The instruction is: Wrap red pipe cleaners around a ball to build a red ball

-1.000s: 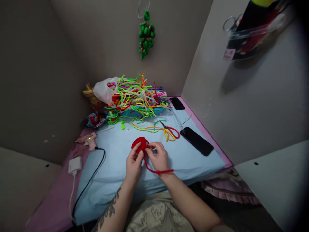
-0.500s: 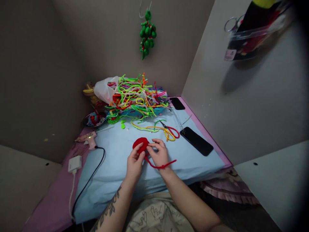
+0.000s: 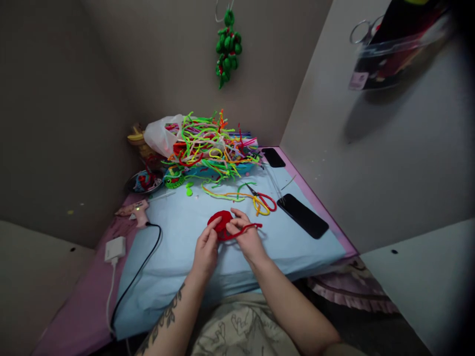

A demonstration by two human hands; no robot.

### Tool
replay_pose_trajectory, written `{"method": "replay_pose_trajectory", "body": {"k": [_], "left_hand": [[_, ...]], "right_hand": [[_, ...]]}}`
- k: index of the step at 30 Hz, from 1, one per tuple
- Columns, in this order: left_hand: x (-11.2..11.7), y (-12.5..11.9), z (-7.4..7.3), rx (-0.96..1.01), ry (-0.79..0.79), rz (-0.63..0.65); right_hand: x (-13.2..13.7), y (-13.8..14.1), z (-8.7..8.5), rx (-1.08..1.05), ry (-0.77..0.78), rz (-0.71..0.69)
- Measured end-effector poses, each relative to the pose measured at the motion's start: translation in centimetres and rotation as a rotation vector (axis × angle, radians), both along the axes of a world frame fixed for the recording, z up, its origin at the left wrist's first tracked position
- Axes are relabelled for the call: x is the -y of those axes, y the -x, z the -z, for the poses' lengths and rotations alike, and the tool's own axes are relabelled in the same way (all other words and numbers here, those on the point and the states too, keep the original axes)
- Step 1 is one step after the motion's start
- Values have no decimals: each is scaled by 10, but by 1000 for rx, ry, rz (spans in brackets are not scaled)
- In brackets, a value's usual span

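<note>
Between my hands is a round, flat coil of red pipe cleaner (image 3: 221,217), held just above the blue cloth on the table. My left hand (image 3: 206,247) pinches its left side with thumb and fingers. On the coil's right edge, my right hand (image 3: 248,240) is closed with thumb and forefinger, its other fingers slightly raised. A loose red tail runs from the coil's underside across my right hand and points right. The exact grip under the fingertips is hidden.
Scissors (image 3: 264,202) with red and yellow handles lie beyond my right hand, near a black phone (image 3: 302,216). A heap of colourful pipe cleaners (image 3: 211,143) fills the back. At left sit a pink glue gun (image 3: 139,212), its black cord and a white adapter (image 3: 115,248).
The red coil and both hands have shifted slightly right. The loose red tail has swung up, from hanging below my right wrist to lying across the hand.
</note>
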State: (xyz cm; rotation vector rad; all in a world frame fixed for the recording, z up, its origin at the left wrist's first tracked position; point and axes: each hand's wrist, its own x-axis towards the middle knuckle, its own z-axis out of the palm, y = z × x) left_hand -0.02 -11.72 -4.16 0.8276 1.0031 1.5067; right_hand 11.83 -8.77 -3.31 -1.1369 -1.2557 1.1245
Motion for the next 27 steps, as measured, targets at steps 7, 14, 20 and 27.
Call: {"method": "replay_pose_trajectory", "body": {"k": [7, 14, 20, 27], "left_hand": [[-3, 1, -1, 186, -36, 44], [-2, 2, 1, -43, 55, -7], [-2, 2, -2, -124, 37, -1], [-3, 0, -4, 10, 2, 49]], "right_hand": [[17, -4, -3, 168, -189, -47], [11, -13, -14, 32, -258, 63], [-8, -25, -5, -176, -91, 212], [5, -11, 7, 138, -34, 82]]}}
